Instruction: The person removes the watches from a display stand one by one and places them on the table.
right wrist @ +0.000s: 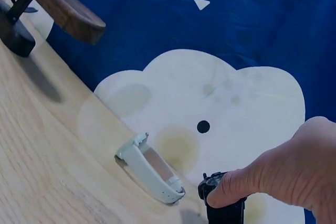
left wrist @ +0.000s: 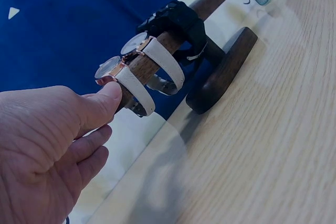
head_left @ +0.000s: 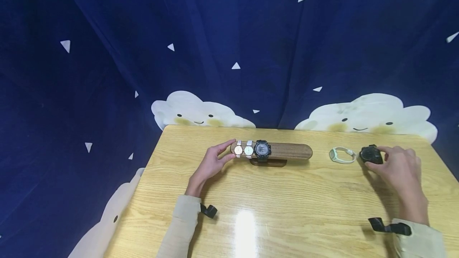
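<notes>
A wooden watch stand bears two watches with white straps, the outer one and its neighbour, then a black digital watch. My left hand grips the bar's left end with thumb and fingers, the thumb right beside the outer watch. At the right, my right hand pinches another black watch by its side. The right wrist view shows the thumb across this black watch. A pale green watch lies on its side just left of it.
The light wooden table ends at a dark blue curtain printed with white clouds and triangles. The stand's dark oval base rests on the table under the bar. Black straps hang at both wrists.
</notes>
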A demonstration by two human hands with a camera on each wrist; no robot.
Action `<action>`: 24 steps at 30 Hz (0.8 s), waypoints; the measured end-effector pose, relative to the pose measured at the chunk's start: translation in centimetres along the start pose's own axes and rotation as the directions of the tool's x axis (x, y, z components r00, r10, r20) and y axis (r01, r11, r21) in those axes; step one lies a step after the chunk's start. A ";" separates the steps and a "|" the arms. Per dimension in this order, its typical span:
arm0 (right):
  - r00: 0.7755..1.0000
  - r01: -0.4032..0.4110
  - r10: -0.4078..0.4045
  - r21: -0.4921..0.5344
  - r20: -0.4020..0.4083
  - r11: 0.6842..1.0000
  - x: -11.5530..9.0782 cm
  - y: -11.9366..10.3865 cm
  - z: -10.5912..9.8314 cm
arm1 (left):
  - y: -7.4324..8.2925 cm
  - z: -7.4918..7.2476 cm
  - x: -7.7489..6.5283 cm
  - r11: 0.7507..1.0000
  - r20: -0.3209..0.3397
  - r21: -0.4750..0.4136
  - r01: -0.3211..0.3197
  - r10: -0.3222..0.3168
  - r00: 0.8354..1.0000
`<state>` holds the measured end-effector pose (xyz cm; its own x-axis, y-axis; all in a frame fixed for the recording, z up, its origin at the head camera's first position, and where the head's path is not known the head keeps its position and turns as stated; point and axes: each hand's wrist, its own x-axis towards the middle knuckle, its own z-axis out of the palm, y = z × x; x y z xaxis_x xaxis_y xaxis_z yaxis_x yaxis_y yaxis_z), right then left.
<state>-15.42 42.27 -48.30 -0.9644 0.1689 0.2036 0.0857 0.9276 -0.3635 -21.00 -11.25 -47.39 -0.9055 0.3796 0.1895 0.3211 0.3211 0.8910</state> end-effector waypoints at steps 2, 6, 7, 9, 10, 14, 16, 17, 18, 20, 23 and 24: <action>1.000 -0.010 0.010 -0.011 0.007 1.000 0.1 0.2 0.1 | 0.0 0.0 0.0 1.000 0.001 0.003 0.000 0.000 1.000; 1.000 -0.025 0.025 -0.036 0.014 0.999 0.2 0.4 0.4 | 0.0 -0.1 0.1 1.000 0.014 0.011 0.008 -0.008 1.000; 1.000 -0.025 0.025 -0.041 0.014 0.999 0.2 0.4 0.4 | -0.2 -0.1 0.1 1.000 0.019 0.014 0.011 -0.011 1.000; 1.000 -0.021 0.021 -0.056 0.010 0.998 0.3 0.5 0.5 | -0.9 -0.1 0.3 1.000 0.025 0.017 0.018 -0.019 1.000; 1.000 -0.017 0.018 -0.063 0.009 0.998 0.2 0.5 0.6 | -1.3 0.0 0.5 1.000 0.026 0.019 0.021 -0.022 0.999; 1.000 -0.012 0.013 -0.081 0.005 0.997 0.3 0.6 0.9 | -3.1 0.5 0.8 1.000 0.011 0.021 0.021 -0.022 1.000; 1.000 -0.020 0.021 -0.080 0.006 0.997 0.3 0.6 1.2 | -3.7 0.6 0.9 1.000 0.004 0.014 0.020 -0.020 1.000; 1.000 -0.023 0.024 -0.078 0.004 0.997 0.3 0.6 1.3 | -3.8 0.6 0.9 1.000 0.003 0.009 0.018 -0.018 1.000; 1.000 -0.027 0.027 -0.079 0.003 0.997 0.3 0.5 1.4 | -4.0 0.5 0.9 1.000 0.002 0.005 0.015 -0.015 1.000; 1.000 -0.028 0.028 -0.078 -0.006 0.997 0.3 0.5 1.6 | -4.1 0.5 0.9 1.000 0.001 -0.001 0.007 -0.007 1.000; 1.000 -0.025 0.023 -0.087 -0.017 0.996 0.3 0.5 1.8 | -4.2 0.4 0.9 1.000 0.001 -0.002 -0.003 0.003 1.000; 1.000 -0.025 0.023 -0.093 -0.018 0.995 0.3 0.5 1.9 | -4.2 0.4 0.9 1.000 0.000 0.000 -0.003 0.003 1.000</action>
<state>-16.13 42.09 -50.18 -0.9575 0.1964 0.2110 0.1326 0.9500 -0.2827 -23.02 -11.92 -51.09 -0.9046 0.3808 0.1916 0.3233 0.3198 0.8906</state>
